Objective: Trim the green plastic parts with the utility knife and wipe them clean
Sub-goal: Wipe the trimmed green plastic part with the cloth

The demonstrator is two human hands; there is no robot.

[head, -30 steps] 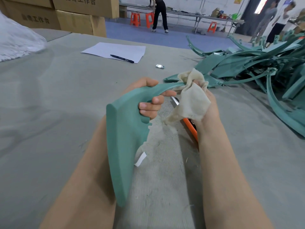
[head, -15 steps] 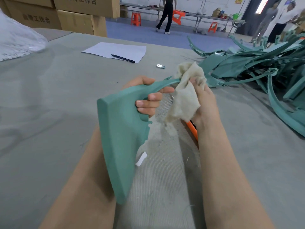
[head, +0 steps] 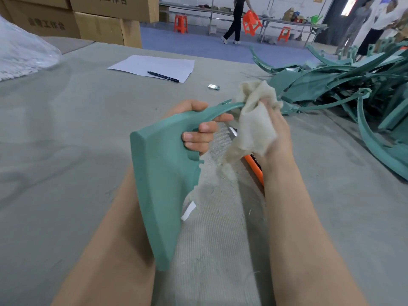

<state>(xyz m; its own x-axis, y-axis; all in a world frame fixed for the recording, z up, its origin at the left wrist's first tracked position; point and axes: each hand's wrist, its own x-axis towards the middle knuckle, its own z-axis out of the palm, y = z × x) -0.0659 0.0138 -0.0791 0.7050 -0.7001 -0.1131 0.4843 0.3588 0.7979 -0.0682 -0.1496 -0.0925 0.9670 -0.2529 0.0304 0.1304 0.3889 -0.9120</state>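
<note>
My left hand (head: 198,127) grips a curved green plastic part (head: 163,184) near its narrow neck, holding it above the table. The part's wide end points toward me and its thin arm curves off to the right. My right hand (head: 276,131) holds a crumpled cream cloth (head: 254,120) wrapped over that thin arm. An orange utility knife (head: 254,166) lies on the table under my right wrist, its blade end (head: 233,131) showing between my hands.
A pile of green plastic parts (head: 344,89) covers the table's right side. A sheet of paper (head: 154,66) with a pen (head: 163,76) and a small metal piece (head: 214,86) lie farther back. Cardboard boxes (head: 99,25) stand at the back left. People stand in the background.
My right hand with the cloth has slid away from me along the part's thin arm. My left hand has tilted the wide end of the part a little leftward.
</note>
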